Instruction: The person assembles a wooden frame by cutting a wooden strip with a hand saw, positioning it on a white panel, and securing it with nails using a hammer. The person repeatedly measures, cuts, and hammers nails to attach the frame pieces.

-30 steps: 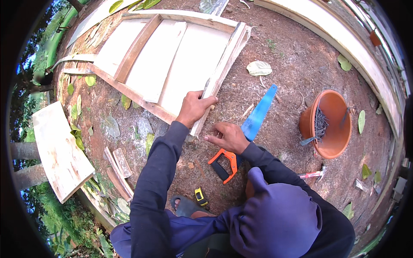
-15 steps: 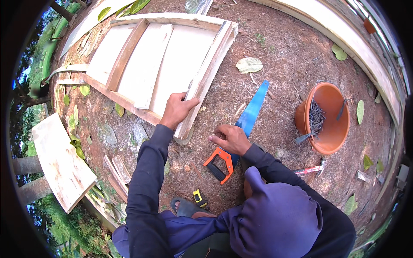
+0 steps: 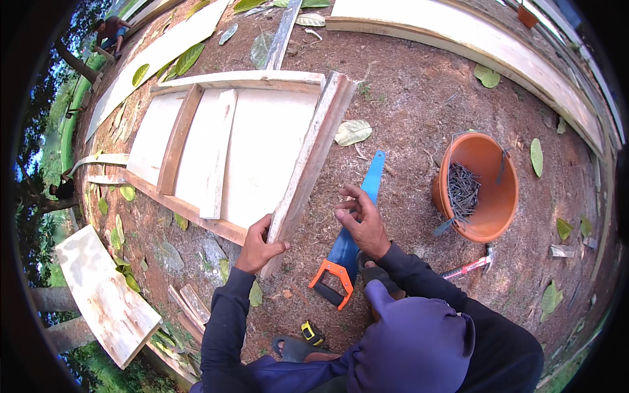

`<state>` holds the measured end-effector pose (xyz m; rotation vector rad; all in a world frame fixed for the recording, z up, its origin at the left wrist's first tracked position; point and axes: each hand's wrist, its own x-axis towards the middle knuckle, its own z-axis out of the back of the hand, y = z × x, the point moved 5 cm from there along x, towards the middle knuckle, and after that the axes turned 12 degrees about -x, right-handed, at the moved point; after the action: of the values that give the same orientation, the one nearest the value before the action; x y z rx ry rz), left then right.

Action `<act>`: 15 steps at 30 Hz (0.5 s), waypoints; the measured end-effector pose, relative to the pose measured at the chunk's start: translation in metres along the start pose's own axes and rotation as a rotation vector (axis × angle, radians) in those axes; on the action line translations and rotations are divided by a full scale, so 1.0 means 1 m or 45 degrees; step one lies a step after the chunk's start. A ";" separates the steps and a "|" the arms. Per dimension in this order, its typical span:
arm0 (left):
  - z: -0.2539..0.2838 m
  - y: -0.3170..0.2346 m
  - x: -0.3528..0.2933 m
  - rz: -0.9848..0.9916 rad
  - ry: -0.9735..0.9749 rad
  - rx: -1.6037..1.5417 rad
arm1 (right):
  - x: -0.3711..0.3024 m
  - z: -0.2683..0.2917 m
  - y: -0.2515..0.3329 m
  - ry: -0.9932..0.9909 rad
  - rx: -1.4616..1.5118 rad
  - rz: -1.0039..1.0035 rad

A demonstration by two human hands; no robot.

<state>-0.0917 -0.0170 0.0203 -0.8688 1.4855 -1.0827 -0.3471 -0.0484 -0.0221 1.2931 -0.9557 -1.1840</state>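
Note:
My left hand is closed around the near end of the thick edge beam of a wooden frame, thumb on the beam's near side. The frame has a pale panel and several crosspieces, and its near right corner looks tilted up. My right hand hovers above a handsaw, fingers loosely bent and apart, with nothing visible in them. The handsaw lies on the ground with a blue blade and an orange and black handle; my right hand and wrist are close beside the blade.
An orange bucket holding many nails stands at right, a claw hammer below it. A yellow tape measure lies by my foot. Boards rest at left, and a long plank at the far right. Another person sits far left.
The frame's near end has come closer to me with my left hand, which now grips nearer the beam's end. My right hand's fingers have spread from a pinch. The view has shifted.

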 end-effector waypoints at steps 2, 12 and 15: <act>-0.011 0.007 -0.014 0.036 0.077 -0.011 | 0.011 0.021 0.033 -0.099 0.315 0.123; -0.016 0.042 -0.051 0.145 0.109 0.329 | -0.002 0.023 0.082 -0.057 0.516 0.356; -0.013 0.043 -0.058 0.131 0.083 0.347 | -0.003 0.026 0.086 0.014 0.373 0.357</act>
<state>-0.0929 0.0527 -0.0012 -0.5655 1.3801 -1.2123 -0.3647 -0.0580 0.0655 1.3375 -1.2916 -0.8417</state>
